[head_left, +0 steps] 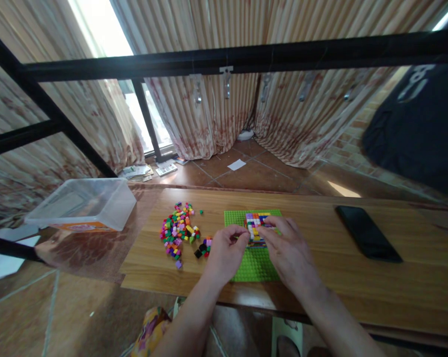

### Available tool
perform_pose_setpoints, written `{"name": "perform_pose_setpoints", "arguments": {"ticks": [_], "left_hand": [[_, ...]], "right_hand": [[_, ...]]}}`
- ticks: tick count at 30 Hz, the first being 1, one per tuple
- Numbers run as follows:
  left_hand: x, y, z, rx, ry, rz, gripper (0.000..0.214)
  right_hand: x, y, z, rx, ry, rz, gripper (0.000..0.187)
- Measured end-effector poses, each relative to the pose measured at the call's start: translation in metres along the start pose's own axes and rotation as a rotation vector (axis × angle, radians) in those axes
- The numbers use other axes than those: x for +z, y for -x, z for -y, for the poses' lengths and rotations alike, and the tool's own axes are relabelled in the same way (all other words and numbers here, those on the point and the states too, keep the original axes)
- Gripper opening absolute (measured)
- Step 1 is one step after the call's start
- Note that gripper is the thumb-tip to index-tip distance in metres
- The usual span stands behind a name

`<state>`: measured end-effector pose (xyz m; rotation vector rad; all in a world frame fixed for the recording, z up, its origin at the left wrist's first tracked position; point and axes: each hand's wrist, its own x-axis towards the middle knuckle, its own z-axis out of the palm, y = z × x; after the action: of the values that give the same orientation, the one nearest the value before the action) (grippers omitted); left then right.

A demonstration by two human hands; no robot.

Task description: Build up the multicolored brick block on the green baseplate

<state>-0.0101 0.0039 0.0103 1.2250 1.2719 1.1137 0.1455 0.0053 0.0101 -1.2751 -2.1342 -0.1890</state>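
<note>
A block built of multicoloured toy bricks sits on a green studded baseplate. At the block's left edge is my left hand, with thumb and index finger pinched together; whatever is between them is too small to make out. My right hand grips the block from the right, its fingertips over the top and side, hiding part of it. Left of the baseplate lies a pile of loose small bricks in many colours. A few black bricks lie close to my left hand.
A black phone lies on the wooden table to the right. Off the table's left end stands a clear plastic box. A black metal bar with hanging clips crosses the view ahead, before striped curtains.
</note>
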Motion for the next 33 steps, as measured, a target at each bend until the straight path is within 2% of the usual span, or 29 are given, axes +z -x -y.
{"name": "perform_pose_setpoints", "arguments": {"ticks": [5,11,22,33], "left_hand": [[0.000,0.001,-0.001,0.013,-0.037,-0.002,0.017],[0.000,0.002,-0.001,0.011,-0.065,-0.007,0.017],[-0.001,0.001,-0.001,0.006,-0.100,-0.007,0.019],[-0.003,0.003,-0.005,0.012,-0.138,-0.007,0.020]], "right_hand": [[0.004,0.000,-0.001,0.075,-0.106,-0.055,0.023],[0.004,0.004,0.003,0.155,-0.158,-0.060,0.020],[0.002,0.011,0.006,0.083,-0.067,-0.135,0.016],[0.002,0.019,0.008,0.074,0.029,-0.044,0.024]]}}
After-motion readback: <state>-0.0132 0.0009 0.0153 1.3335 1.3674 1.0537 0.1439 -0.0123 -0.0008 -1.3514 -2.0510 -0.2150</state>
